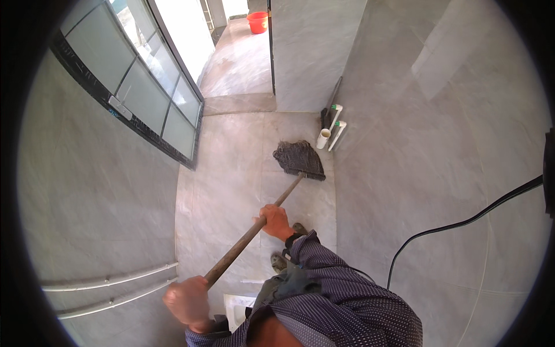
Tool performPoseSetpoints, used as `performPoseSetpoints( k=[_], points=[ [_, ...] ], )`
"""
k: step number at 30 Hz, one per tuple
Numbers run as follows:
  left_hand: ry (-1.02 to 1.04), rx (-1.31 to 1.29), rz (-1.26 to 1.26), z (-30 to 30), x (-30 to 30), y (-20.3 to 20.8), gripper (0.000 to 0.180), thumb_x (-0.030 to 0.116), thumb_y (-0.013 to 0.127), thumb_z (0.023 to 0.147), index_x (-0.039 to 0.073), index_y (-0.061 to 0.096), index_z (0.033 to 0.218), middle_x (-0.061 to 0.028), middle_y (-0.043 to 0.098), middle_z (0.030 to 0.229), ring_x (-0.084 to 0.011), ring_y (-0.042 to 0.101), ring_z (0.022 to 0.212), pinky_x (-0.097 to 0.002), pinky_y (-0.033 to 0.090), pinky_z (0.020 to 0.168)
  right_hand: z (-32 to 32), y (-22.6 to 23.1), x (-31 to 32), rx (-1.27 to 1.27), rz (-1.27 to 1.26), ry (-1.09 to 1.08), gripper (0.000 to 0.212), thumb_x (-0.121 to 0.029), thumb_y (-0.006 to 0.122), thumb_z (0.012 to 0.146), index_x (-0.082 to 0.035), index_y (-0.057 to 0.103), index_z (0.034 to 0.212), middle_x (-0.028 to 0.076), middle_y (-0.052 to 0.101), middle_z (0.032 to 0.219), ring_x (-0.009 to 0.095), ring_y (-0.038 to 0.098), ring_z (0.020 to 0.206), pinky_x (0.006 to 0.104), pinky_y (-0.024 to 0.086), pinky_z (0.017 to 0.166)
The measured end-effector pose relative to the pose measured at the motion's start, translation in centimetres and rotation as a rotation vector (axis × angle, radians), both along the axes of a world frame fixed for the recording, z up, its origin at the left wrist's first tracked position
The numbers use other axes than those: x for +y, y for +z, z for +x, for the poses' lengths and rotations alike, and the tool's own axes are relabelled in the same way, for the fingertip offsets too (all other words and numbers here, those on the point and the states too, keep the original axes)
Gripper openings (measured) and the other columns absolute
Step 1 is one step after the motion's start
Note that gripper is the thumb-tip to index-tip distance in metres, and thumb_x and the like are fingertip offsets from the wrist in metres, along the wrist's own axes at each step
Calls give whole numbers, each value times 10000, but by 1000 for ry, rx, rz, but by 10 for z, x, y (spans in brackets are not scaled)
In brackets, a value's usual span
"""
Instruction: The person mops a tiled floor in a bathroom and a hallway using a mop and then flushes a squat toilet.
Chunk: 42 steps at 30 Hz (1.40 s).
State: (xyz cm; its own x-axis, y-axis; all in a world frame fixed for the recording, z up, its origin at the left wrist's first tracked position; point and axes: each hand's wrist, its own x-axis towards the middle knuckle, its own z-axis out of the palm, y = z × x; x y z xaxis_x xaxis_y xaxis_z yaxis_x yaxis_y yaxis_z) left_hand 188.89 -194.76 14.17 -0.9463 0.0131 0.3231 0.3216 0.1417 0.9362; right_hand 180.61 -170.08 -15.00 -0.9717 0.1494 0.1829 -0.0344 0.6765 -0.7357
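Observation:
A mop with a dark grey string head [299,158] and a long wooden handle [237,248] slants across the tiled floor in front of me. Its head lies spread flat on the tiles. Around the top end of the handle, at the lower left, my left hand [188,302] is closed and slightly blurred. Farther down the shaft, my right hand [275,222] wraps around the wood, nearer the mop head. My shoes [279,263] stand just below the right hand.
White pipes [324,137] rise from the floor by the right wall, beside the mop head. A framed glass door [141,87] stands at the left of the doorway; beyond its sill [240,104] sits a red bucket [258,23]. Two wall pipes [110,281] run at lower left. A white fixture [236,309] is partly hidden by me.

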Motion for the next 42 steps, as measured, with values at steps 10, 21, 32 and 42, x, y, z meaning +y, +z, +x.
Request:
performPoseSetpoints(
  k=[10, 21, 32, 42],
  points=[
    [-76, -42, 369, 2, -34, 44, 356, 320, 462, 1031, 75, 477, 774, 18, 335, 411, -128, 366, 348, -310, 459, 507, 74, 16, -59, -55, -3, -90, 315, -386, 756, 830, -149, 565, 751, 52, 591, 804, 325, 597, 871, 502, 396, 705],
    [-230, -10, 505, -51, -39, 71, 347, 286, 386, 1049, 63, 457, 792, 15, 323, 412, -126, 293, 311, -314, 385, 409, 84, 30, -67, -44, -97, 37, 205, -196, 765, 700, -119, 599, 791, 87, 617, 804, 357, 598, 831, 476, 437, 730],
    [-501, 126, 445, -138, 57, 87, 388, 319, 544, 1018, 71, 485, 726, 2, 480, 452, -138, 459, 346, -305, 433, 355, 33, -73, 50, -238, -164, 122, 309, -321, 747, 817, -68, 596, 727, 142, 628, 773, 400, 604, 816, 504, 471, 718],
    [-202, 182, 545, -227, 23, 122, 333, 244, 426, 1064, 112, 413, 759, 29, 366, 419, -80, 324, 320, -248, 366, 343, -70, -5, 72, -159, -62, 165, 349, -298, 752, 777, -100, 553, 569, 133, 565, 591, 387, 582, 642, 478, 446, 663]
  ],
)
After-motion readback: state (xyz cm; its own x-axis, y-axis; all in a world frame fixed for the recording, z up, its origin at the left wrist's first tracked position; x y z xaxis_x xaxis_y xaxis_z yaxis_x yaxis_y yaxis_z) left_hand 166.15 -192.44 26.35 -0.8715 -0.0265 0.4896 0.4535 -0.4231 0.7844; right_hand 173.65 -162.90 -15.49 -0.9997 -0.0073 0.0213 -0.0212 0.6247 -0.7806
